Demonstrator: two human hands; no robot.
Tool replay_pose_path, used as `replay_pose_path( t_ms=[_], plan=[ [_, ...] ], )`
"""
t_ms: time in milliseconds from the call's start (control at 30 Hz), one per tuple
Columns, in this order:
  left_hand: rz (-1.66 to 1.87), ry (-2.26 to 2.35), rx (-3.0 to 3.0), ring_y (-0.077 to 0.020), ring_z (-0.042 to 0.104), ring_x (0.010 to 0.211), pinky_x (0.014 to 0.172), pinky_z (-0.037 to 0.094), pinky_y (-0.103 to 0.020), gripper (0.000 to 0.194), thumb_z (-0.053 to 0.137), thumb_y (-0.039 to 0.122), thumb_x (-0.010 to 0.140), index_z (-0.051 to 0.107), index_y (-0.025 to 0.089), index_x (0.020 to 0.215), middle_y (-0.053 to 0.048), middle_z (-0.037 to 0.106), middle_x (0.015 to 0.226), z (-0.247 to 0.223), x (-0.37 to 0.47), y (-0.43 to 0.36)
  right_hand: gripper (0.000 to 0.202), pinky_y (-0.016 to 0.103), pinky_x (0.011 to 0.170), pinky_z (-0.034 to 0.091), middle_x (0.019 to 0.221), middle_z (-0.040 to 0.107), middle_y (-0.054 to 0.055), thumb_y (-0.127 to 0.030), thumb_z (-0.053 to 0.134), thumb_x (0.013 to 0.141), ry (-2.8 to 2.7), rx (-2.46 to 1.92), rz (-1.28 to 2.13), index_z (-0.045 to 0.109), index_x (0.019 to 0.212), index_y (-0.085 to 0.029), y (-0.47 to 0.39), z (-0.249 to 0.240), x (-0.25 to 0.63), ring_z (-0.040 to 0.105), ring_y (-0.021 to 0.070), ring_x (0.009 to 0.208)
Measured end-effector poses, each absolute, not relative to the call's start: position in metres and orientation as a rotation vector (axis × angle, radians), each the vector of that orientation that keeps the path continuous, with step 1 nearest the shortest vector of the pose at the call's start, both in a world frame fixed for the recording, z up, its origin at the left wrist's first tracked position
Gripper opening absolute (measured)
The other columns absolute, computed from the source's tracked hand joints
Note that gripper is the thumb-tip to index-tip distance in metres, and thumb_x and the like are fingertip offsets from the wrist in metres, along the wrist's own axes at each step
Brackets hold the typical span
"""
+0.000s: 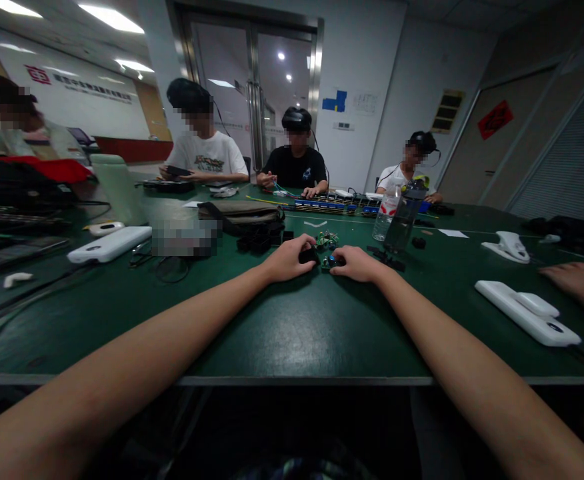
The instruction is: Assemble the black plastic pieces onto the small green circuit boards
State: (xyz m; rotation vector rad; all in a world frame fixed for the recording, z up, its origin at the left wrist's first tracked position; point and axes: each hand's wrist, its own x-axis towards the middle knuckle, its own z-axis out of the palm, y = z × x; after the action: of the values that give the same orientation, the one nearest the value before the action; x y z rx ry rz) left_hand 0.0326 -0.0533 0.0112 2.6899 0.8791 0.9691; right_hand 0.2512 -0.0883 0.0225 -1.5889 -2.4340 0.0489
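Both of my arms stretch forward over the green tabletop (282,333). My left hand (292,259) is closed around a small black box-like part (309,256); its exact kind is too small to tell. Close beside it, my right hand (355,263) pinches a small green circuit board (328,262) with a blue component on it. Just beyond the fingers lies a pile of more small green circuit boards (328,239). Several black plastic housings (259,241) stand to the left of my left hand. Black pieces (386,257) lie right of my right hand.
A grey-brown bag (242,217) lies behind the housings. A clear water bottle (382,220) and a dark bottle (405,217) stand at right. White power banks (527,313) (111,245) lie on both sides. A green tumbler (117,190) is at left. Several people sit around the table.
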Motion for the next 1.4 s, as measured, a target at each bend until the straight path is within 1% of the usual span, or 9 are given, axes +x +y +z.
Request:
replay_pose_path(
  t_ms=[200,433,567,700,967,1167,1400],
  plan=[
    [0.849,0.864,2.724,-0.0232,0.064,0.097,0.088,0.051,-0.036,0.038,0.064,0.03,0.076,0.057,0.016,0.11,-0.009,0.067,0.104,0.0076,0.032,-0.0493,0.022,0.023,0.068,0.038,0.093,0.069,0.007,-0.032,0.072,0.079,-2.421,-1.597,0.058,0.067,0.093,-0.016,-0.088,0.022,0.2513,0.06,0.0177,0.082],
    [0.641,0.956,2.768,-0.0248,0.063,0.107,0.095,0.049,-0.036,0.045,0.064,0.036,0.078,0.056,0.015,0.117,-0.012,0.066,0.116,0.005,0.0313,-0.0459,0.023,0.025,0.07,0.04,0.095,0.069,0.008,-0.032,0.072,0.079,-2.427,-1.604,0.059,0.067,0.095,-0.016,-0.0874,0.022,0.2515,0.06,0.0187,0.083],
    [0.498,1.074,2.865,-0.0278,0.061,0.105,0.094,0.049,-0.038,0.044,0.061,0.043,0.082,0.059,0.012,0.114,-0.015,0.065,0.112,0.0051,0.0313,-0.0455,0.024,0.025,0.072,0.041,0.097,0.069,0.009,-0.031,0.072,0.079,-2.416,-1.589,0.059,0.068,0.096,-0.016,-0.0873,0.0213,0.2513,0.061,0.0195,0.086],
    [0.481,1.061,2.921,-0.0271,0.061,0.103,0.091,0.049,-0.038,0.043,0.057,0.046,0.084,0.059,0.013,0.113,-0.014,0.065,0.109,0.0049,0.0308,-0.0451,0.024,0.026,0.076,0.042,0.099,0.069,0.009,-0.03,0.073,0.078,-2.392,-1.544,0.06,0.068,0.097,-0.016,-0.0875,0.0213,0.2508,0.062,0.0196,0.089],
    [0.533,0.917,2.911,-0.0257,0.06,0.106,0.094,0.047,-0.037,0.042,0.057,0.04,0.085,0.054,0.017,0.12,-0.012,0.064,0.112,0.0054,0.03,-0.0467,0.027,0.027,0.078,0.042,0.099,0.069,0.008,-0.025,0.075,0.075,-2.4,-1.496,0.092,0.067,0.098,-0.015,-0.0863,0.0205,0.2508,0.061,0.0195,0.089],
    [0.53,0.893,2.904,-0.0261,0.06,0.107,0.096,0.047,-0.038,0.043,0.057,0.036,0.085,0.052,0.015,0.123,-0.013,0.063,0.116,0.008,0.0305,-0.0505,0.029,0.026,0.077,0.04,0.096,0.066,0.006,-0.021,0.075,0.072,-2.387,-1.439,0.108,0.064,0.098,-0.015,-0.0863,0.0212,0.2511,0.058,0.0175,0.087],
    [0.526,0.891,2.883,-0.0258,0.062,0.105,0.094,0.048,-0.037,0.04,0.057,0.035,0.085,0.053,0.016,0.12,-0.012,0.064,0.112,0.0085,0.0299,-0.0519,0.026,0.024,0.071,0.037,0.086,0.061,0.001,-0.018,0.072,0.07,-2.321,-1.354,0.141,0.061,0.093,-0.016,-0.0856,0.0208,0.2513,0.054,0.0145,0.078]
  ],
)
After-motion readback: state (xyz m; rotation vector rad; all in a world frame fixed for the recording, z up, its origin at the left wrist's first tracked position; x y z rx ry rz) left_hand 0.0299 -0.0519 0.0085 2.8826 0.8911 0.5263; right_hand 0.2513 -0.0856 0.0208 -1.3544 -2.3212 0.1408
